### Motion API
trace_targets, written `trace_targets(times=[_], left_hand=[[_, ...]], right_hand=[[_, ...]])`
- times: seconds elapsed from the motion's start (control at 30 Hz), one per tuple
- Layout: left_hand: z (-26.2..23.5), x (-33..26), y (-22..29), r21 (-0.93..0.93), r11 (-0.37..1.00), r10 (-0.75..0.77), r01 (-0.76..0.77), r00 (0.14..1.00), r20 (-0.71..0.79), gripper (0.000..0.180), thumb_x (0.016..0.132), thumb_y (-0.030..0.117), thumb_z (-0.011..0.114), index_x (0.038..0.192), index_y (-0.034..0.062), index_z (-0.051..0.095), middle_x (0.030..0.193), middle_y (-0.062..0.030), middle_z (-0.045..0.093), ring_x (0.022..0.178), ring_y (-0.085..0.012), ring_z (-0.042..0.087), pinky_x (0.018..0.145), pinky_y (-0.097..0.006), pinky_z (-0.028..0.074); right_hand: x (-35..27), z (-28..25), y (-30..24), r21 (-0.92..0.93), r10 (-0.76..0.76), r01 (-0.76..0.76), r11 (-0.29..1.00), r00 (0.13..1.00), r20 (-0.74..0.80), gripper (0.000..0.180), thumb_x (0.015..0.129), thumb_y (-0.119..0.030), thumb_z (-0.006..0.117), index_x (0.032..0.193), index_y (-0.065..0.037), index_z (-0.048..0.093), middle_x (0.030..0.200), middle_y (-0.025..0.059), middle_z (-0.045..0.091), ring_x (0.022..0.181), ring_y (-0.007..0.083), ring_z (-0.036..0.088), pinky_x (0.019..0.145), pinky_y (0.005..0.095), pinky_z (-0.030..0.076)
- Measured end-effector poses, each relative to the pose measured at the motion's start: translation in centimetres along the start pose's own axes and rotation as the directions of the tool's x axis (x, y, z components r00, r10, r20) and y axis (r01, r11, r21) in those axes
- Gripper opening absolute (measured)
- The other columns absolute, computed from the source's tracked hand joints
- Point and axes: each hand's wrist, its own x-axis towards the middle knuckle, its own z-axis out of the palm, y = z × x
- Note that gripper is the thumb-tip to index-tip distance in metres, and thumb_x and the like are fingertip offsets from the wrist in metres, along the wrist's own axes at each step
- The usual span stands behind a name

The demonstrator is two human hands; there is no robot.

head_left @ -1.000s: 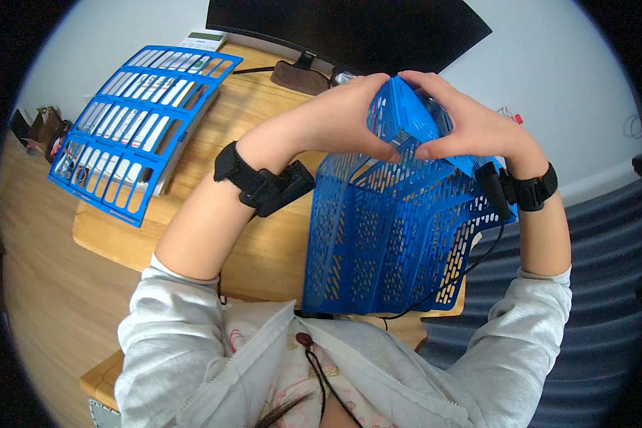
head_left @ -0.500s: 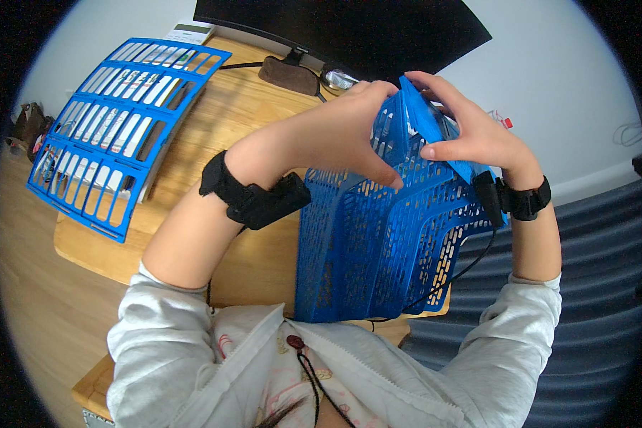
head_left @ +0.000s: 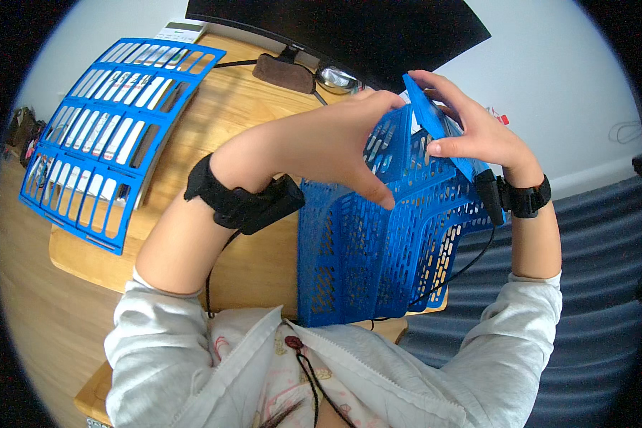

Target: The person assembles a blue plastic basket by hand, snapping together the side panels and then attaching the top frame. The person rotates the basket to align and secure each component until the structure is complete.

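Note:
A blue perforated plastic file rack (head_left: 357, 264) with several stepped sections stands on the wooden desk in front of me. My right hand (head_left: 474, 132) grips a blue plastic panel (head_left: 426, 110) at the rack's far right, thumb on the near side and fingers curled behind. The panel tilts away from the neighbouring blue wall, leaving a gap between them. My left hand (head_left: 339, 139) is spread over the rack's far left part, thumb pointing down toward the perforated surface and fingers reaching to the wall's top edge. Whether its fingertips touch is unclear.
On the left of the desk (head_left: 253, 271) leans another blue slotted rack (head_left: 121, 109) with white items behind its slots. A black monitor (head_left: 349, 36), a brown pad (head_left: 284, 74) and a white calculator (head_left: 182, 31) are at the back. Dark cables run by my wrists.
My left hand has shifted slightly left and nearer, and its fingers have come away from the right-hand panel. The gap beside that panel looks wider. My right hand keeps its hold.

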Motion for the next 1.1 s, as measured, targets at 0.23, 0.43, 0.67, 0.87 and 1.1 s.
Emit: trace_targets(times=[0.23,0.43,0.67,0.87,1.1], left_hand=[[-0.5,-0.3,-0.2,-0.17,0.985,0.006,0.02,0.988,0.152,0.095,0.056,0.012,0.083,0.133,0.0064,0.028,0.131,-0.0086,0.036,0.124,-0.0208,0.034,0.102,-0.035,0.031],[-0.5,-0.6,-0.1,-0.191,0.981,0.056,-0.028,0.988,0.142,0.103,0.052,0.014,0.085,0.135,0.0069,0.024,0.134,-0.0085,0.033,0.126,-0.0209,0.031,0.104,-0.039,0.029],[0.0,-1.0,0.1,-0.2,0.979,0.058,-0.038,0.994,0.097,0.106,0.051,0.014,0.086,0.136,0.0092,0.023,0.133,-0.0084,0.033,0.126,-0.0214,0.03,0.104,-0.04,0.028],[0.1,-1.2,0.2,-0.226,0.974,0.053,-0.029,0.993,0.103,0.107,0.051,0.013,0.086,0.136,0.0107,0.022,0.134,-0.0084,0.032,0.126,-0.0206,0.029,0.104,-0.041,0.028],[0.2,-1.6,0.2,-0.174,0.984,0.053,-0.037,0.995,0.085,0.106,0.052,0.016,0.086,0.137,0.0113,0.022,0.135,-0.0091,0.031,0.127,-0.0209,0.029,0.103,-0.042,0.029]], right_hand=[[0.1,0.1,0.0,-0.008,-0.017,0.017,1.0,1.0,-0.001,0.097,0.061,-0.051,0.07,0.137,-0.009,0.027,0.133,0.0196,0.034,0.123,0.036,0.034,0.101,0.045,0.03],[0.2,0.0,0.2,-0.03,-0.068,0.067,0.997,0.998,-0.014,0.093,0.064,-0.047,0.07,0.135,-0.005,0.028,0.129,0.0199,0.038,0.12,0.0334,0.038,0.098,0.0415,0.034],[0.1,0.0,0.1,-0.012,-0.091,0.091,0.996,0.996,-0.014,0.089,0.067,-0.043,0.072,0.133,-0.001,0.03,0.126,0.021,0.04,0.117,0.0314,0.041,0.096,0.0372,0.036],[0.2,0.0,0.0,-0.019,-0.071,0.071,0.997,0.997,-0.015,0.09,0.066,-0.043,0.072,0.133,-0.001,0.03,0.126,0.0215,0.04,0.117,0.032,0.042,0.096,0.0372,0.037],[0.3,0.0,0.1,-0.007,-0.055,0.055,0.998,0.998,0.003,0.09,0.067,-0.044,0.072,0.133,-0.001,0.029,0.127,0.0215,0.039,0.117,0.0324,0.042,0.096,0.0371,0.037]])
